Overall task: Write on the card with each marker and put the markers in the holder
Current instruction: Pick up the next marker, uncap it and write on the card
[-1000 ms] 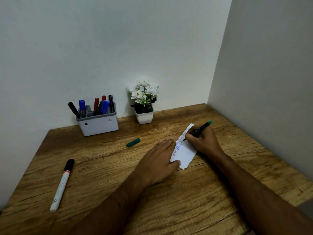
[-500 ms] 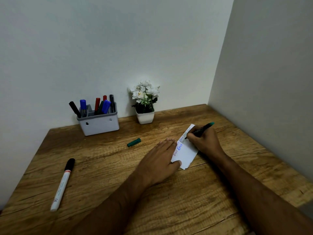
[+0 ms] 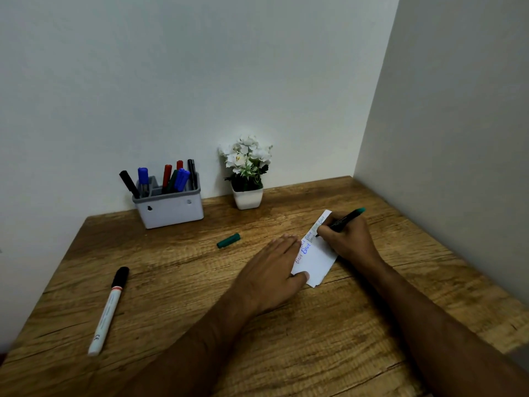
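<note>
We see the right hand (image 3: 347, 239) gripping a green marker (image 3: 342, 222), tip down on a white card (image 3: 316, 253) w/ red, blue & green words on it. Left hand (image 3: 274, 272) lies flat, thumb pressing the card's near edge. Green cap (image 3: 228, 240) lies on the wooden desk (image 3: 171, 282), just left of the hands. White marker w/ black cap (image 3: 108, 310) lies well apart, near-left. Grey holder (image 3: 170, 209) w/ several markers stands at the wall, beside a potted white flower (image 3: 247, 173).
</note>
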Demonstrator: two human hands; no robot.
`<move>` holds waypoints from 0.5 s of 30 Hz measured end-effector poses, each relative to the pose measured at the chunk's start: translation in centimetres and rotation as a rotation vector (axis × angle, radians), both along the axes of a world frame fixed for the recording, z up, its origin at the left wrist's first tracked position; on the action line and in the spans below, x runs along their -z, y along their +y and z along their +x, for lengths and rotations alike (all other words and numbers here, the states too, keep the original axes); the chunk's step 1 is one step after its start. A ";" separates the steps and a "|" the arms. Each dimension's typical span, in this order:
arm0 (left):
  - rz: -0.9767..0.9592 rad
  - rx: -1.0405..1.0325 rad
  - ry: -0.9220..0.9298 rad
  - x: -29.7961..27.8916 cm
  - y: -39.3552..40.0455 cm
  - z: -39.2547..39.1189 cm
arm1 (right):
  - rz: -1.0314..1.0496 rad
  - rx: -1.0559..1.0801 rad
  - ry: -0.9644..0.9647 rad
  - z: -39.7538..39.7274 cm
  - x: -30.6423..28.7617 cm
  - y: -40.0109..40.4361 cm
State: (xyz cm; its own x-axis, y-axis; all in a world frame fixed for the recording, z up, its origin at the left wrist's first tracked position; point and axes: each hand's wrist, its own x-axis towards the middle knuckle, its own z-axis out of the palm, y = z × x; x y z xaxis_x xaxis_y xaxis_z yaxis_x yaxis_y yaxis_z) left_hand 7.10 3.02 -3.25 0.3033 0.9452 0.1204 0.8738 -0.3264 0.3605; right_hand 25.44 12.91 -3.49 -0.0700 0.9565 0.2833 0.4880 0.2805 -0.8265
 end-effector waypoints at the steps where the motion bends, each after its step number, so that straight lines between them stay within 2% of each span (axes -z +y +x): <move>1: 0.002 -0.002 -0.001 0.1 0.0 0.0 | -0.001 -0.001 0.001 0.0 0.0 0.0; 7: 0.012 0.001 -0.001 0.1 0.0 0.0 | -0.004 -0.034 -0.012 -0.1 -0.3 -0.3; 15: 0.013 -0.008 -0.036 0.0 -0.1 -0.1 | -0.029 0.004 0.114 0.1 -0.4 -0.2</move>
State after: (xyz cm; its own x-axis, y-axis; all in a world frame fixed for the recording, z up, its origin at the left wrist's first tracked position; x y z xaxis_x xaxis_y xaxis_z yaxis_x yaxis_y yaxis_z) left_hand 7.04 2.97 -3.23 0.2913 0.9458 0.1438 0.8629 -0.3246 0.3873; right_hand 25.52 12.66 -3.09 -0.0346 0.9645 0.2616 0.3913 0.2540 -0.8845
